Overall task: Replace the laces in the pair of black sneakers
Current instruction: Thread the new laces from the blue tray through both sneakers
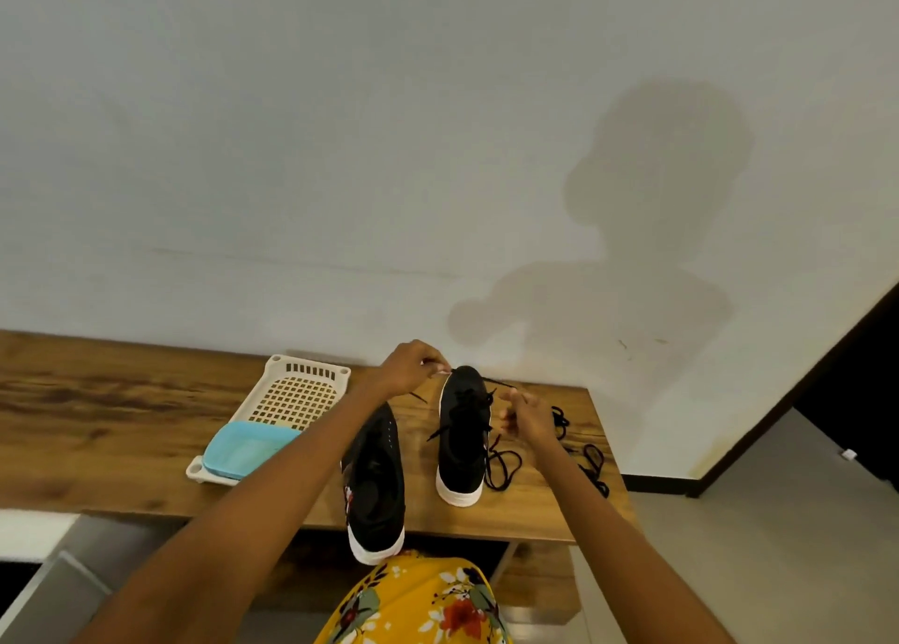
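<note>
Two black sneakers with white soles stand on the wooden table [97, 429]. The right sneaker [462, 454] carries a black lace [503, 461] threaded through its eyelets, with loose ends trailing beside it. My left hand [406, 368] pinches one lace end above the shoe's toe. To the right of the shoe, my right hand [528, 417] pinches the other lace end. The left sneaker [377, 488] has no lace and juts over the table's near edge, partly hidden by my left forearm. A second black lace [591, 458] lies loose at the table's right end.
A white perforated plastic tray [296, 395] sits left of the shoes, with a light blue lid [243, 451] resting on its near end. A plain wall rises right behind the table. The table's right edge is close to the loose lace.
</note>
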The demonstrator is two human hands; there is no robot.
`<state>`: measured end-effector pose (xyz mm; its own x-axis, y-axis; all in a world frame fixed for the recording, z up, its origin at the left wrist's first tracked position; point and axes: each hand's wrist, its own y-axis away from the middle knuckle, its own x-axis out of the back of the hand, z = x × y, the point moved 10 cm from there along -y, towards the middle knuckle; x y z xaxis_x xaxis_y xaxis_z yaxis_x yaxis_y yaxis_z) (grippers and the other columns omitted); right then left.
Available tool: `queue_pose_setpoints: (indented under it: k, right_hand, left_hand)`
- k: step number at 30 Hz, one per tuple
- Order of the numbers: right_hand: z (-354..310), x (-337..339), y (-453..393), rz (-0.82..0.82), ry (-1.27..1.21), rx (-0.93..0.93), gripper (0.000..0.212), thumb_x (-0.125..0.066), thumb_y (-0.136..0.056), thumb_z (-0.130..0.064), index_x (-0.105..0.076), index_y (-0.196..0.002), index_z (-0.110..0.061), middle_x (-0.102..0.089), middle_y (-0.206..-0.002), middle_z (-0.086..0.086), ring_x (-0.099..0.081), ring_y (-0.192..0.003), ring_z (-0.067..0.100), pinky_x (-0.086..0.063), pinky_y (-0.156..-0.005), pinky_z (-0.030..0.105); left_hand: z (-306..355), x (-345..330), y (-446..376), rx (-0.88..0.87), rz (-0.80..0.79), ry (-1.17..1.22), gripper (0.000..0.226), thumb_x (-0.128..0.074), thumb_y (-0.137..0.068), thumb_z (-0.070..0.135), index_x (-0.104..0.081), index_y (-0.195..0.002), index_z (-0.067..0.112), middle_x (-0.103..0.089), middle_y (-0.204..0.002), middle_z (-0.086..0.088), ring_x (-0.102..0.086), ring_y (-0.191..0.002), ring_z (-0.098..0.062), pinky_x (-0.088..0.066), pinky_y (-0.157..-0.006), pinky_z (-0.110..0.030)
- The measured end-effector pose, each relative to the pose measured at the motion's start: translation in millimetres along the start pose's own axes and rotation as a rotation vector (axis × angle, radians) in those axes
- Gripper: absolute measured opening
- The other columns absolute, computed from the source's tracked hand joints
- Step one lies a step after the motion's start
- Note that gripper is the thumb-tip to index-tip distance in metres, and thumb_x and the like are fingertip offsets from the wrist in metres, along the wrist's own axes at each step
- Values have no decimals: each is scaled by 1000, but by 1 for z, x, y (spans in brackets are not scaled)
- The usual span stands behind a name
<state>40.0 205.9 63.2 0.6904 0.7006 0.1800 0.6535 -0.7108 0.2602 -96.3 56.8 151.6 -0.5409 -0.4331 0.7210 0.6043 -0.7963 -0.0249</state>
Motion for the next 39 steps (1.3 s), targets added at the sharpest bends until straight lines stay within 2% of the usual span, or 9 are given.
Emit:
queue_pose_setpoints:
  k: [7, 12, 14, 16, 18, 22, 27, 31, 39]
  right_hand:
    - [33, 23, -9, 132, -35, -114, 25, -41, -100, -13, -62, -96, -2, -60, -62, 8, -51, -48, 18, -40, -42, 24]
    - [30, 14, -11, 24, 770, -17, 29, -45, -95, -25, -56, -71, -14, -56, -68, 1, -52, -63, 19, -47, -69, 35]
    - [16, -9, -2, -74, 876, 100, 18, -51, -93, -28, -61, -100, -14, -59, -96, 4, -58, -86, 20, -45, -77, 34]
    - [-6, -40, 11, -195, 764, 265, 46, -58, -91, -29, -47, -135, -18, -52, -127, 4, -54, -112, 20, -44, -89, 32]
    - [-29, -71, 29, -324, 549, 380, 52, -61, -90, -26, -43, -138, -21, -53, -128, 0, -55, -104, 13, -47, -87, 29]
    - [-47, -95, 39, -302, 277, 495, 39, -65, -88, -20, -53, -125, -26, -66, -101, -3, -64, -89, 5, -55, -77, 28]
    - [-34, -97, 27, -137, 476, 558, 31, -68, -85, -31, -62, -114, -19, -53, -98, -4, -57, -76, 12, -51, -69, 31]
    - [-21, -117, 26, -269, 452, 563, 27, -67, -87, -18, -64, -114, -15, -60, -95, -8, -54, -70, -1, -44, -65, 14]
    - [9, -115, -2, -192, 309, 371, 7, -67, -87, -20, -73, -88, -16, -70, -85, -5, -67, -71, 13, -54, -66, 24]
  left_hand:
    - [-31, 21, 4, 90, 101, 6, 24, -50, -94, 3, -67, -111, 4, -70, -101, -14, -59, -80, -9, -40, -81, -19]
    - [-42, 29, 8, 150, 199, -25, 12, -65, -85, 11, -72, -93, 4, -73, -85, -12, -67, -76, -17, -50, -81, -26]
    - [-40, 24, 10, 157, 155, -71, 11, -71, -82, 19, -73, -85, 8, -73, -79, -7, -66, -68, -13, -51, -70, -25]
    - [-37, 16, 11, 168, 122, -94, 15, -71, -81, 25, -73, -83, 10, -69, -71, -1, -62, -65, -11, -45, -59, -21]
    - [-34, 8, 10, 176, 116, -45, 16, -70, -83, 25, -74, -84, 10, -64, -65, 5, -61, -64, -11, -42, -57, -21]
    - [-33, -14, 9, 200, 35, 149, 19, -55, -93, 10, -68, -104, 3, -66, -83, -2, -56, -60, -3, -43, -54, -5]
    - [-54, -31, 13, 212, -115, 344, 27, -49, -94, -1, -57, -119, 4, -69, -86, -8, -66, -59, -3, -58, -68, -24]
    - [-72, -39, 15, 251, -143, 401, 28, -65, -86, 5, -49, -108, 11, -67, -68, -9, -67, -56, -13, -58, -60, -27]
    - [-127, -43, 18, 388, 85, 342, 20, -60, -91, 20, -69, -89, 2, -69, -79, -10, -64, -68, -16, -51, -67, -27]
